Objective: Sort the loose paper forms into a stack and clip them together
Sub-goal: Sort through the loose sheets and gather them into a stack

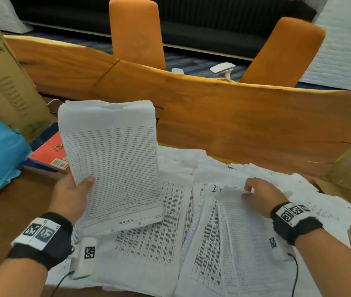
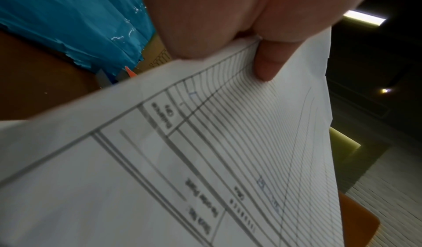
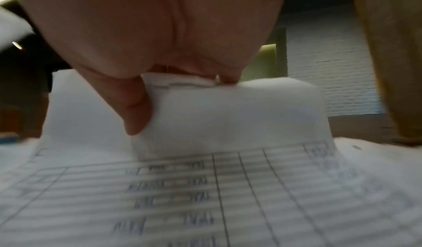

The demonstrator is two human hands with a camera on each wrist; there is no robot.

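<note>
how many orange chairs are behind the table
2: one orange chair stands behind the table near the middle, the other leans to its right. More may be hidden outside the view.

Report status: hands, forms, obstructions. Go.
Left hand grips raised stack of white ruled forms. Right hand pinches top edge of loose sheet on wooden table. Unclipped. No obstruction seen.

Stack [image 1: 114, 159] left, above loose forms [image 1: 191, 232] on table [image 1: 234, 116].
</note>
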